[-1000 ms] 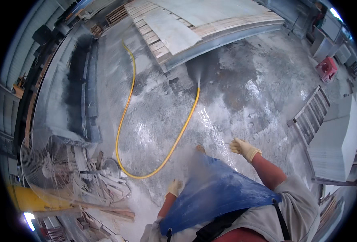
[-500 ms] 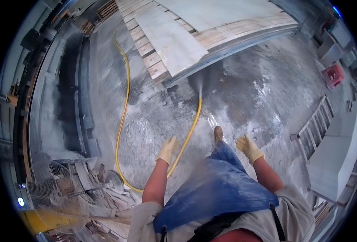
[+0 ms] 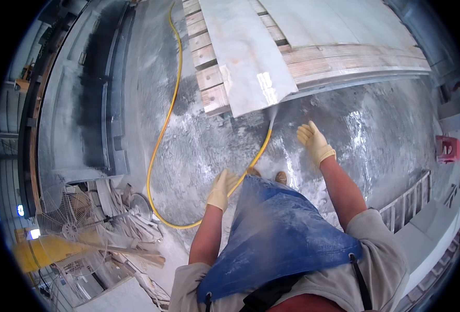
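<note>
My left hand wears a pale yellow glove and hangs low beside my dusty blue apron, fingers loose, holding nothing. My right hand, gloved the same, is raised ahead of me with fingers spread, empty, reaching toward the wet floor below the stone slabs. The large pale slabs lie on a wooden pallet rack just ahead. A yellow hose loops over the floor to my left and runs past my left hand toward the slab's edge. My shoe tips show above the apron.
A long grey machine bed runs along the left. A wire-guarded fan and a heap of stone offcuts lie at lower left. A red crate and a metal ladder are on the right. The concrete floor is wet and dusty.
I have moved closer to the slabs. My right hand has risen and opened forward; my left hand stays low beside the apron near the hose.
</note>
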A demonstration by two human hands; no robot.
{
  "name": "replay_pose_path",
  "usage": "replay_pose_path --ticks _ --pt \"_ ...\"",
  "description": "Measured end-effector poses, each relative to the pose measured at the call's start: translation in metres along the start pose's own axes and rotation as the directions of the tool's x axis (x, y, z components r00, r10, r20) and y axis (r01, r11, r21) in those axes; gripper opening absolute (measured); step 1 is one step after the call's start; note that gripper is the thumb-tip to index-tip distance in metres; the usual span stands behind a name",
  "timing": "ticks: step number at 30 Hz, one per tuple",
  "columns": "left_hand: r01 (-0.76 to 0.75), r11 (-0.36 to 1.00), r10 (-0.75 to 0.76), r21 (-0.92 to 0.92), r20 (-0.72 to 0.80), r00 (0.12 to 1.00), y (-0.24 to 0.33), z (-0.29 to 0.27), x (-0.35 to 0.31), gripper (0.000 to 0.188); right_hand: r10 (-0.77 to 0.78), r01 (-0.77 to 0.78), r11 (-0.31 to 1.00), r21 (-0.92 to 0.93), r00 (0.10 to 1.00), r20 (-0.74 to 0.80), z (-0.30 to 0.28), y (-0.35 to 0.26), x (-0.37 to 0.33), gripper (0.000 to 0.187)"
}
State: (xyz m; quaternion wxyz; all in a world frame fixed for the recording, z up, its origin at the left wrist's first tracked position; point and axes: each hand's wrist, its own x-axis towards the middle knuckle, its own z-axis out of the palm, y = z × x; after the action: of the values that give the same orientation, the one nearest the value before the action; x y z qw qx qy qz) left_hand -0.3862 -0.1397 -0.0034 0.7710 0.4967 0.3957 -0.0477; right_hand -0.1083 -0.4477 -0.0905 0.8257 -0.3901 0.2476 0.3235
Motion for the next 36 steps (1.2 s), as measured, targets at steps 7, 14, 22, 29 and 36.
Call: replay_pose_path --ticks 7,14,22,29,36 --pt "0.024 1.000 -0.025 0.018 0.032 0.999 0.039 0.021 0.097 0.070 0.011 -0.012 0.999 0.042 0.999 0.030 0.035 -0.036 0.081 0.070" --pt "-0.030 0.999 0.032 -0.017 0.097 0.995 0.089 0.064 0.186 0.068 0.013 -0.007 0.995 0.103 0.998 -0.059 0.058 -0.052 0.137 0.072" --pt "0.038 0.962 -0.039 -0.269 0.000 0.999 0.085 0.091 0.246 0.063 0.169 -0.169 0.953 0.250 0.985 0.025 0.082 -0.057 0.165 0.060" --pt "-0.035 0.970 -0.007 -0.241 -0.173 0.985 0.093 0.117 0.238 0.067 0.092 -0.095 0.995 0.042 0.994 0.061 0.077 -0.061 0.170 0.059" --pt "0.053 0.988 -0.070 -0.144 -0.122 0.990 0.084 0.134 0.186 0.065 0.095 -0.097 0.995 0.023 0.994 0.059 0.047 -0.060 0.127 0.054"
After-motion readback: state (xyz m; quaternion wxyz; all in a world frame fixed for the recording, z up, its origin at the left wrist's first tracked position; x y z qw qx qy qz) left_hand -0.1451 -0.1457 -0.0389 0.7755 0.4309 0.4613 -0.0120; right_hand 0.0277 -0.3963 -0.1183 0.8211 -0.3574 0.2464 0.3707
